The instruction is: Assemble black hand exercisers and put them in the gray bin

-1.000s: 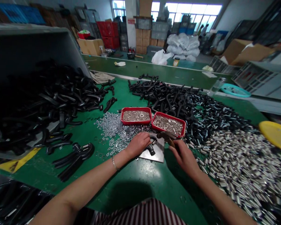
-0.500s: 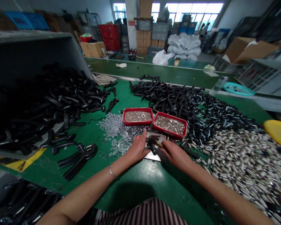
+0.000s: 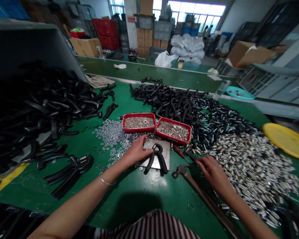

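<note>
**Black two-legged part lies on the plate, left thumb right at its head**

And here at the centre is the black part (image 3: 157,153), lying on the metal plate (image 3: 166,149)! It's dark and smooth with a soft shine: two curved legs splayed toward the wearer, a rounded loop at the head, and a small silvery pin (image 3: 154,145) showing there.

Look at the left hand (image 3: 137,151), on the part's left, thumb and fingers spread wide. The thumb reaches the edge of the head; whether it presses, I cannot tell. The legs spread below and right of that thumb, their ends by the plate's near edge.

Over to the right hand (image 3: 213,174), well apart from the part, fingers bent and fingertips at a dark tool (image 3: 189,154). Grasp or mere touch? Cannot tell from here! Just beside it is a red-handled screwdriver (image 3: 178,151), and nearer the wearer a hammer (image 3: 200,192) lies on the green table (image 3: 149,186), head toward the plate.

Beyond the plate, two red trays (image 3: 139,130) sit end to end, full of small metal pieces. Washers (image 3: 109,132) scatter to the left, shiny cylinders (image 3: 251,172) heap up on the right, and behind the trays, a tangled pile of black pieces (image 3: 174,103)!
</note>
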`<state>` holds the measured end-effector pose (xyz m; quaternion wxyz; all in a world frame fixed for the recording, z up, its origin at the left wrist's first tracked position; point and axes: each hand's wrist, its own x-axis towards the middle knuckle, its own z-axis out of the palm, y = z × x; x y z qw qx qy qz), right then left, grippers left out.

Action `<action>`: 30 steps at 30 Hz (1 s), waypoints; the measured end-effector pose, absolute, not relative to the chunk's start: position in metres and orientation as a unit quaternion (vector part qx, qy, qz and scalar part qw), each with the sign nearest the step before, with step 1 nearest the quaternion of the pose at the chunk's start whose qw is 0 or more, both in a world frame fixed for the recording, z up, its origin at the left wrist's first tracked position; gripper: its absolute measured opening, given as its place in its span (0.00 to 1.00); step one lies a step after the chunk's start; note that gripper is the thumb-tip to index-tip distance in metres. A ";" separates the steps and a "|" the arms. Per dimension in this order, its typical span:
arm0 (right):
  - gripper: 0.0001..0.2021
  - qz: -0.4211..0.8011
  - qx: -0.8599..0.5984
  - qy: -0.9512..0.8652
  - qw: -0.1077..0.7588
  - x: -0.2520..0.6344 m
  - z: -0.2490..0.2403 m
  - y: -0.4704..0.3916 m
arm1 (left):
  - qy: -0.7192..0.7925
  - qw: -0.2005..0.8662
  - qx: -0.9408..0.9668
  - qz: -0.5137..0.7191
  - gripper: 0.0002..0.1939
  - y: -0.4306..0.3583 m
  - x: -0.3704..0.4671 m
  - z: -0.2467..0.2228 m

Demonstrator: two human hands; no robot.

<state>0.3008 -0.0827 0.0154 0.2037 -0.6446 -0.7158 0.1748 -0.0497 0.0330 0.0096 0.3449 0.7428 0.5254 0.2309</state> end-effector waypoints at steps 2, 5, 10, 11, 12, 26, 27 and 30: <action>0.15 0.132 -0.640 -0.738 0.169 0.300 0.013 -0.068 | 0.538 0.257 0.770 0.226 0.29 0.032 -0.051 0.000; 0.14 0.075 -0.643 -0.758 0.082 0.278 0.009 -0.047 | 0.529 0.210 0.793 0.216 0.20 0.014 -0.047 -0.014; 0.08 -0.023 -0.662 -0.749 -0.018 0.237 0.003 -0.024 | 0.533 0.171 0.802 0.209 0.32 -0.023 -0.027 -0.020; 0.08 -0.027 -0.661 -0.750 -0.024 0.234 0.004 -0.023 | 0.535 0.170 0.800 0.210 0.31 -0.022 -0.023 -0.019; 0.08 -0.025 -0.659 -0.752 -0.025 0.235 0.005 -0.022 | 0.535 0.174 0.799 0.213 0.28 -0.019 -0.020 -0.018; 0.16 0.444 -0.538 -0.504 0.509 0.185 0.026 0.012 | 0.473 0.245 0.805 0.261 0.23 0.017 -0.040 -0.027; 0.17 0.454 -0.535 -0.495 0.513 0.175 0.019 0.019 | 0.476 0.247 0.802 0.263 0.23 0.016 -0.040 -0.026; 0.19 0.468 -0.534 -0.489 0.506 0.155 0.000 0.034 | 0.481 0.254 0.797 0.263 0.23 0.015 -0.041 -0.025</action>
